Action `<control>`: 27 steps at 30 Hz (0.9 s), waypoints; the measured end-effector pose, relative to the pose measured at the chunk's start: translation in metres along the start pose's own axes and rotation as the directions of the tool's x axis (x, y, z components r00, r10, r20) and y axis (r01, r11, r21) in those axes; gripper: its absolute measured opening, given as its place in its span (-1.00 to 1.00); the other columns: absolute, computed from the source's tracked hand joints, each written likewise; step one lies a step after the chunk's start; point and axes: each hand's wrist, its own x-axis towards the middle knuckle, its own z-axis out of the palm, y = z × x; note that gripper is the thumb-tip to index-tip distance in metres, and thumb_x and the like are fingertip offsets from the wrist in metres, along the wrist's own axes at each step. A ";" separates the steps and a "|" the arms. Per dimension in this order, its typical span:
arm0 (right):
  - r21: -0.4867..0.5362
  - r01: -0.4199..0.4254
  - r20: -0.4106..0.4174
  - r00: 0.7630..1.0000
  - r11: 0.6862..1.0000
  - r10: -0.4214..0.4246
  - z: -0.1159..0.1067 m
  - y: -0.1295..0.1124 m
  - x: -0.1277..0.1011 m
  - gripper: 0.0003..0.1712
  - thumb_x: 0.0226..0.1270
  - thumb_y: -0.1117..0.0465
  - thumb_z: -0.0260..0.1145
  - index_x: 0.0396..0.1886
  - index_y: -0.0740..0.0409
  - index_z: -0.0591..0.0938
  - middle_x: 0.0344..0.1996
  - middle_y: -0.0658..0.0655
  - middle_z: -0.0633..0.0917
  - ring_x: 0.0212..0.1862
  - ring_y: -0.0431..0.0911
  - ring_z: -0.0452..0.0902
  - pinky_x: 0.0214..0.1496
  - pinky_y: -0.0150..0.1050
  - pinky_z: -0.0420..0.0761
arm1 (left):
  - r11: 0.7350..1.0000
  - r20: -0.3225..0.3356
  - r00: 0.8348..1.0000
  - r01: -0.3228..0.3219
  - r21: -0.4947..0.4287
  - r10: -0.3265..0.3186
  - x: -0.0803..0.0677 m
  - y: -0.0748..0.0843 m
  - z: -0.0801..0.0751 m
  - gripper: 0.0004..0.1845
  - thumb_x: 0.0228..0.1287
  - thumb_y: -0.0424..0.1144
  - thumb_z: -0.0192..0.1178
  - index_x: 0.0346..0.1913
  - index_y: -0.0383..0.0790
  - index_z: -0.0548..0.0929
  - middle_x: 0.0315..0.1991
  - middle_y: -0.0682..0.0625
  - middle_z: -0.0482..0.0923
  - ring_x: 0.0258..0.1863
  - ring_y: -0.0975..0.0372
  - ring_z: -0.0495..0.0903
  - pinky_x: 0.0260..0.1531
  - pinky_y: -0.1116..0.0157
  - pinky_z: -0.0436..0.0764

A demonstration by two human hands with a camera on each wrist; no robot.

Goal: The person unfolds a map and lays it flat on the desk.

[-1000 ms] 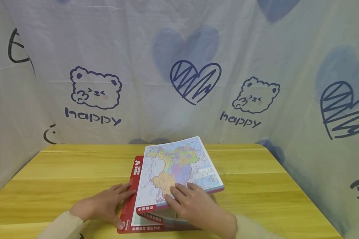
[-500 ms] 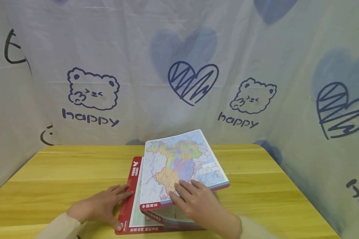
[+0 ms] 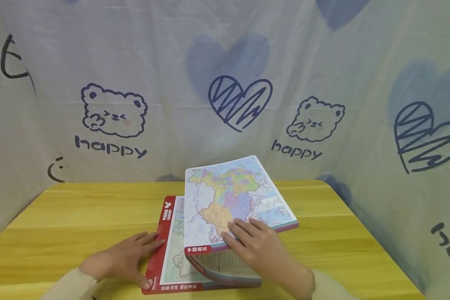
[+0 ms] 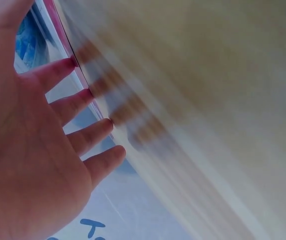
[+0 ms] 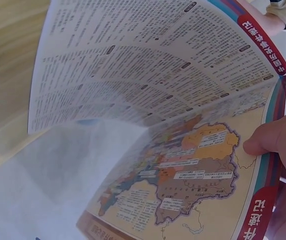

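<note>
A stack of large printed map sheets lies on the yellow wooden table (image 3: 78, 216). The bottom map (image 3: 168, 266) has a red border. My left hand (image 3: 150, 260) lies flat on its left edge, fingers straight and spread (image 4: 78, 100). My right hand (image 3: 240, 235) holds the top map sheet (image 3: 232, 196) by its near edge, fingers on top, and the sheet is raised and tilted. The right wrist view shows this sheet's text-covered underside (image 5: 147, 55), a coloured map page (image 5: 192, 170) below it, and my thumb (image 5: 275, 137) at the page's edge.
A pale cloth (image 3: 225, 83) printed with bears, hearts and "happy" hangs behind the table and along both sides. Bare tabletop lies to the left and right of the maps. The table's far right corner (image 3: 322, 183) is rounded.
My right hand has lifted the top map sheet higher and carried it to the right, so more of the map below shows. My left hand has stayed on the red edge.
</note>
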 end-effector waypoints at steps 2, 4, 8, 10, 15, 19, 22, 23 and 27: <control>-0.004 -0.002 -0.012 1.000 1.000 0.002 -0.001 0.003 -0.001 -0.44 0.61 0.35 -0.25 -0.21 0.08 0.73 -0.22 0.10 0.75 -0.17 -0.05 0.69 -0.25 -0.17 0.68 | 1.000 0.001 1.000 0.002 0.000 -0.002 -0.001 0.000 -0.001 0.12 -0.14 0.28 0.44 0.42 -0.30 0.27 0.43 -0.31 0.13 0.35 -0.33 0.07 0.15 -0.34 0.23; -0.008 -0.008 -0.018 1.000 1.000 0.008 -0.003 0.005 -0.001 -0.44 0.61 0.35 -0.25 -0.21 0.09 0.74 -0.22 0.10 0.75 -0.17 -0.05 0.69 -0.25 -0.16 0.68 | 1.000 0.002 1.000 0.005 -0.004 -0.005 -0.002 -0.001 -0.002 0.12 -0.15 0.28 0.44 0.42 -0.31 0.28 0.42 -0.32 0.13 0.35 -0.33 0.06 0.15 -0.33 0.23; -0.010 -0.023 -0.003 1.000 1.000 0.023 -0.007 0.009 -0.002 -0.42 0.62 0.32 -0.28 -0.18 0.10 0.74 -0.19 0.11 0.75 -0.15 -0.03 0.69 -0.22 -0.14 0.67 | 1.000 0.004 1.000 0.006 -0.013 -0.006 -0.003 -0.003 -0.002 0.13 -0.16 0.28 0.44 0.41 -0.32 0.28 0.42 -0.33 0.13 0.34 -0.34 0.05 0.16 -0.33 0.22; -0.001 -0.033 0.004 0.999 0.999 0.033 -0.009 0.010 -0.003 -0.42 0.62 0.31 -0.28 -0.17 0.10 0.74 -0.18 0.11 0.75 -0.13 -0.03 0.68 -0.20 -0.13 0.67 | 1.000 0.005 1.000 0.013 -0.021 -0.013 -0.003 -0.004 -0.002 0.13 -0.16 0.29 0.44 0.42 -0.31 0.28 0.42 -0.33 0.13 0.35 -0.35 0.05 0.16 -0.33 0.21; 0.022 -0.070 -0.010 0.998 0.997 0.070 -0.010 0.013 -0.006 -0.44 0.62 0.31 -0.26 -0.15 0.12 0.74 -0.18 0.12 0.75 -0.14 -0.02 0.69 -0.20 -0.12 0.67 | 0.999 0.000 1.000 0.030 -0.045 -0.030 -0.005 -0.007 -0.001 0.14 -0.17 0.31 0.44 0.42 -0.29 0.28 0.43 -0.32 0.13 0.35 -0.35 0.04 0.16 -0.34 0.19; 0.024 -0.086 -0.031 0.996 0.996 0.087 -0.010 0.016 -0.008 -0.46 0.61 0.32 -0.24 -0.13 0.13 0.74 -0.18 0.12 0.75 -0.14 -0.02 0.69 -0.20 -0.12 0.67 | 0.998 -0.005 0.999 0.039 -0.053 -0.039 -0.007 -0.009 -0.001 0.14 -0.18 0.31 0.44 0.43 -0.29 0.28 0.43 -0.31 0.12 0.35 -0.35 0.03 0.15 -0.35 0.19; 0.019 -0.087 -0.050 0.995 0.996 0.088 -0.010 0.017 -0.009 -0.48 0.60 0.34 -0.21 -0.13 0.14 0.74 -0.18 0.12 0.75 -0.14 -0.01 0.69 -0.21 -0.12 0.67 | 0.997 -0.002 0.999 0.049 -0.060 -0.049 -0.008 -0.010 -0.002 0.14 -0.18 0.30 0.44 0.43 -0.28 0.28 0.43 -0.30 0.13 0.35 -0.36 0.03 0.14 -0.36 0.20; 0.016 -0.087 -0.060 0.994 0.996 0.088 -0.010 0.018 -0.009 -0.48 0.60 0.34 -0.21 -0.13 0.15 0.74 -0.18 0.13 0.75 -0.14 -0.01 0.69 -0.21 -0.12 0.67 | 0.997 0.000 0.999 0.051 -0.061 -0.051 -0.009 -0.011 -0.003 0.14 -0.18 0.30 0.45 0.43 -0.28 0.27 0.43 -0.30 0.12 0.34 -0.36 0.03 0.14 -0.36 0.20; 0.024 -0.104 -0.066 0.992 0.994 0.105 -0.012 0.020 -0.011 -0.50 0.60 0.33 -0.19 -0.13 0.16 0.74 -0.18 0.13 0.75 -0.14 -0.01 0.68 -0.21 -0.11 0.66 | 0.994 0.011 0.997 0.073 -0.077 -0.072 -0.010 -0.014 -0.004 0.14 -0.19 0.28 0.46 0.44 -0.26 0.27 0.44 -0.29 0.11 0.35 -0.36 0.02 0.13 -0.38 0.19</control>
